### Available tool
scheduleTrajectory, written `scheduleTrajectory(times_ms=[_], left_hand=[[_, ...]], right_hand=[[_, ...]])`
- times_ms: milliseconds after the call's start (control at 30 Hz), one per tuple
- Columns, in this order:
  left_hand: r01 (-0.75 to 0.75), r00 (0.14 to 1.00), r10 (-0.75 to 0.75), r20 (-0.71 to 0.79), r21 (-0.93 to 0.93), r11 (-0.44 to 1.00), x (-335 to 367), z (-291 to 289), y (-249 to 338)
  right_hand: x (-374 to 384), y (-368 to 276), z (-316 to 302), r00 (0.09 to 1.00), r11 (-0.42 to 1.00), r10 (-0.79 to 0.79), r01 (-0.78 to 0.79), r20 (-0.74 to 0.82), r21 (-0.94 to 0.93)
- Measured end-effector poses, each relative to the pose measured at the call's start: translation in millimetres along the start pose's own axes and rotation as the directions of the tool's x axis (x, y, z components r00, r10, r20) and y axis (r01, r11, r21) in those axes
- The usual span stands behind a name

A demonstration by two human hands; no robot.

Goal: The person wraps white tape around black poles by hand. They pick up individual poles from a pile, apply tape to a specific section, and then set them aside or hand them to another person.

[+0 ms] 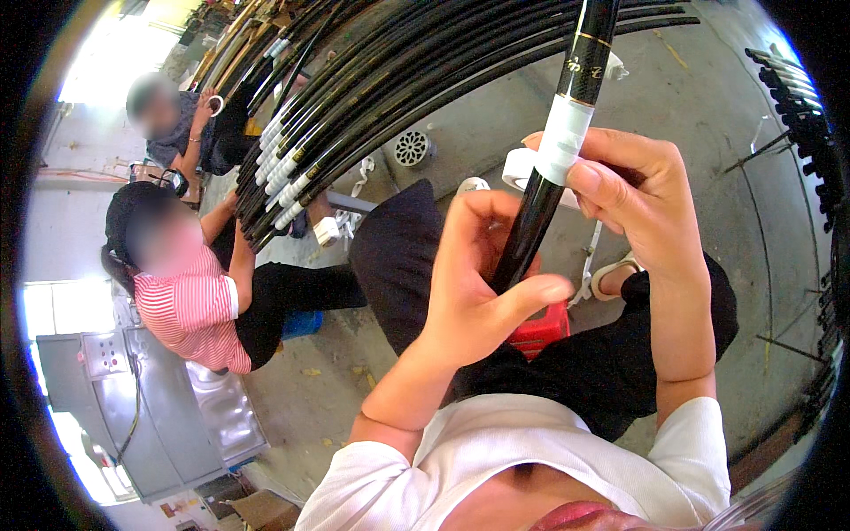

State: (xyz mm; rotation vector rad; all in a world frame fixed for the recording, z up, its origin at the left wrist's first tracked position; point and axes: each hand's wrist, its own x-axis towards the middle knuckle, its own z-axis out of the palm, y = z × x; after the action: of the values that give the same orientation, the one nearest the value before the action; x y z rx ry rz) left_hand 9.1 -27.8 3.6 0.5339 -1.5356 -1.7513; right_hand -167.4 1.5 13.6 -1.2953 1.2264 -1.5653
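Left hand [478,283]: fingers closing around black rod [540,203].
Right hand [642,199]: at 2 o'clock, pinching white tape band [564,137]; tape roll [518,168] possibly behind.
Rod bundle [354,106]: lying at 11 o'clock.

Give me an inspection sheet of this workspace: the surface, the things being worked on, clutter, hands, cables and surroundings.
Surface: grey concrete floor, with a round drain grate.
Job's things: glossy black rod with a white tape band; white tape roll behind it.
Clutter: red plastic stool under the person's legs; scattered leaves.
Grippers: left hand grips the rod's lower part; right hand presses on the tape band.
Cables: nothing seen.
Surroundings: bundle of black rods with white-taped ends; more rods at right; two seated co-workers at left; a grey metal machine.
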Motion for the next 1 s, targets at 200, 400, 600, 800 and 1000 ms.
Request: scheduleTrajectory(times_ms=[200,400,600,800,1000], left_hand=[[0.261,0.962,-0.229,0.149,-0.254,0.931,2,-3,14],[0.155,0.987,-0.149,0.064,-0.092,0.984,-2,-6,7],[0.145,0.989,-0.142,0.031,-0.122,0.982,-1,-5,5],[0.262,0.962,-0.224,0.153,-0.310,0.914,-1,-6,10],[0.021,0.999,-0.016,-0.048,0.109,0.994,0,2,3]], right_hand=[[-1,2,-1,1.000,1.000,0.005,-0.004,-0.021,0.027],[0,-9,-2,0.996,0.995,0.091,-0.091,0.013,0.040],[-1,5,2,0.997,0.997,-0.052,0.050,-0.050,-0.051],[-3,-3,2,0.998,0.998,-0.056,0.056,-0.039,-0.012],[0,4,4,0.997,0.999,-0.020,0.018,-0.071,-0.031]])
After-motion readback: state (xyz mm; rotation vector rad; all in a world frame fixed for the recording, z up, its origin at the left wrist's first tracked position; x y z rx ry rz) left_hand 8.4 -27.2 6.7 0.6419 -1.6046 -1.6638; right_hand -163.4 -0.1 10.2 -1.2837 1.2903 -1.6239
